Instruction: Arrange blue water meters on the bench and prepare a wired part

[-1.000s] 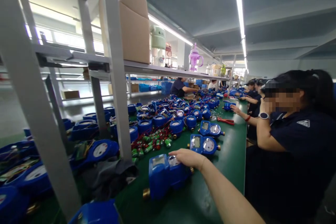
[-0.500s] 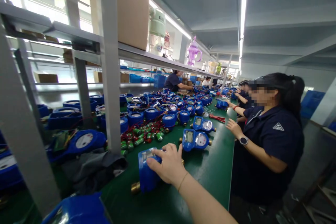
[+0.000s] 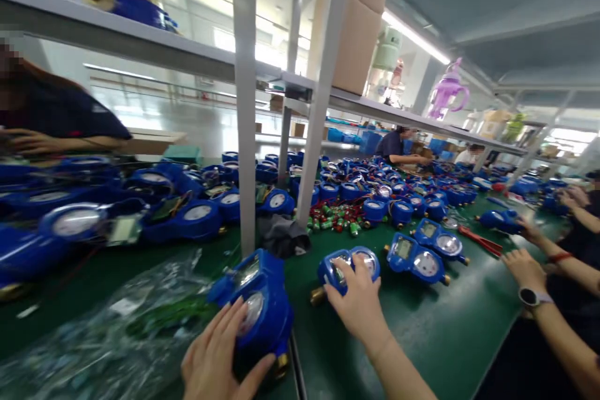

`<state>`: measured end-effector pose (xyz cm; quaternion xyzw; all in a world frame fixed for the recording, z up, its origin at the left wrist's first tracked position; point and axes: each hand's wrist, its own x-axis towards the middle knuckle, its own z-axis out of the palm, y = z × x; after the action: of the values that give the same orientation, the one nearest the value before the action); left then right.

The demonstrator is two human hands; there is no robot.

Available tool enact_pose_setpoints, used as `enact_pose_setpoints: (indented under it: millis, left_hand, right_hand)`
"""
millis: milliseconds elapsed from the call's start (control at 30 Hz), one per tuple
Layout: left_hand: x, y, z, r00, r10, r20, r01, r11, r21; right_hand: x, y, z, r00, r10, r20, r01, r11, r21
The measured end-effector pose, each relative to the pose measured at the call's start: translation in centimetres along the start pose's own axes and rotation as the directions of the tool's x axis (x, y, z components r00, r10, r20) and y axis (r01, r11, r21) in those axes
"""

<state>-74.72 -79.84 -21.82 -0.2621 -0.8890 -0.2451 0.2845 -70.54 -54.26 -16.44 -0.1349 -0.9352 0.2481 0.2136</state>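
Observation:
My right hand (image 3: 359, 303) lies on top of a blue water meter (image 3: 347, 265) with a brass end fitting, fingers curled over its dial on the green table (image 3: 440, 325). Near the front edge, my left hand (image 3: 220, 356) wraps round the near side of a second blue water meter (image 3: 260, 300) that stands tilted, its display and dial facing up. The two meters sit side by side with a small gap between them.
Clear plastic bags (image 3: 103, 325) lie at the left. A grey upright post (image 3: 246, 106) rises just behind the left meter. Many blue meters (image 3: 412, 256) and green and red small parts (image 3: 335, 222) cover the table. A co-worker's hand with a watch (image 3: 527, 278) rests at right; red pliers (image 3: 478, 240) lie nearby.
The view has swung left. My left hand has come into view gripping a second meter. My right hand stays on its meter, which now lies with the dial toward me.

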Motion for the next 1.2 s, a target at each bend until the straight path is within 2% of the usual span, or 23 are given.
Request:
enact_pose_setpoints:
  millis: [67, 133, 200, 267, 333, 400, 500, 567, 633, 700, 767, 867, 933, 1000, 1067, 1100, 1200]
  left_hand:
    - [0.7, 0.8, -0.4, 0.998, 0.051, 0.030, -0.054, 0.995, 0.083]
    - [1.6, 2.0, -0.6, 0.994, 0.097, 0.046, -0.101, 0.990, 0.098]
    - [2.5, 3.8, -0.6, 0.987, 0.139, 0.084, -0.147, 0.985, 0.093]
    - [3.3, 6.2, -0.6, 0.978, 0.147, 0.149, -0.162, 0.982, 0.095]
    - [4.0, 9.1, -0.4, 0.973, 0.104, 0.204, -0.124, 0.988, 0.087]
    - [4.5, 11.9, 0.0, 0.977, 0.036, 0.210, -0.053, 0.996, 0.076]
    - [5.1, 14.2, -0.3, 0.983, -0.041, 0.179, 0.031, 0.998, 0.054]
    - [5.7, 13.8, -1.2, 0.980, -0.064, 0.187, 0.066, 0.998, -0.005]
    - [6.9, 11.8, -2.5, 0.978, -0.092, 0.187, 0.110, 0.990, -0.088]
    - [8.6, 9.0, -3.4, 0.972, -0.201, 0.121, 0.217, 0.965, -0.146]
    - [10.4, 6.5, -3.7, 0.952, -0.271, 0.139, 0.296, 0.931, -0.214]
    - [11.8, 4.9, -4.0, 0.915, -0.259, 0.311, 0.356, 0.878, -0.318]
    - [11.2, 5.5, -4.8, 0.883, -0.221, 0.414, 0.379, 0.856, -0.352]
    - [9.0, 6.9, -6.0, 0.853, -0.187, 0.487, 0.388, 0.851, -0.353]
    - [5.2, 8.7, -6.8, 0.832, -0.155, 0.533, 0.371, 0.869, -0.327]
    - [3.0, 9.6, -6.9, 0.841, -0.153, 0.519, 0.336, 0.899, -0.280]
    - [-2.8, 11.9, -5.8, 0.847, -0.004, 0.531, 0.165, 0.952, -0.256]
  right_hand:
    - [0.8, 1.4, -1.0, 0.984, -0.165, 0.071, 0.162, 0.986, 0.040]
    - [2.4, 3.4, -2.6, 0.934, -0.316, 0.166, 0.300, 0.947, 0.111]
    - [4.2, 5.1, -4.1, 0.888, -0.404, 0.219, 0.377, 0.913, 0.152]
    - [5.7, 6.2, -5.1, 0.863, -0.446, 0.236, 0.416, 0.894, 0.168]
    - [6.4, 6.4, -5.4, 0.865, -0.450, 0.222, 0.422, 0.892, 0.165]
    - [5.6, 6.1, -5.2, 0.884, -0.434, 0.172, 0.412, 0.899, 0.148]
    - [1.5, 4.8, -4.1, 0.929, -0.370, 0.023, 0.365, 0.923, 0.121]
    - [-2.3, 3.5, -2.4, 0.959, -0.259, -0.114, 0.277, 0.940, 0.198]
    - [-6.0, 1.9, -0.1, 0.985, -0.138, -0.104, 0.167, 0.912, 0.375]
    - [-8.4, 0.0, 2.3, 0.995, -0.081, -0.051, 0.096, 0.862, 0.498]
    - [-9.5, -2.0, 4.2, 0.999, -0.050, -0.019, 0.052, 0.826, 0.561]
    - [-9.4, -4.0, 5.5, 0.999, 0.032, 0.003, -0.028, 0.814, 0.580]
    - [-9.1, -4.1, 5.5, 0.993, 0.113, 0.027, -0.107, 0.790, 0.604]
    - [-9.0, -3.3, 5.1, 0.981, 0.190, 0.031, -0.165, 0.745, 0.647]
    - [-9.3, -1.6, 4.3, 0.965, 0.264, -0.005, -0.191, 0.712, 0.676]
    - [-9.6, -0.6, 3.8, 0.950, 0.310, -0.020, -0.211, 0.691, 0.691]
    - [-10.4, 2.7, 1.7, 0.903, 0.429, 0.002, -0.273, 0.570, 0.775]
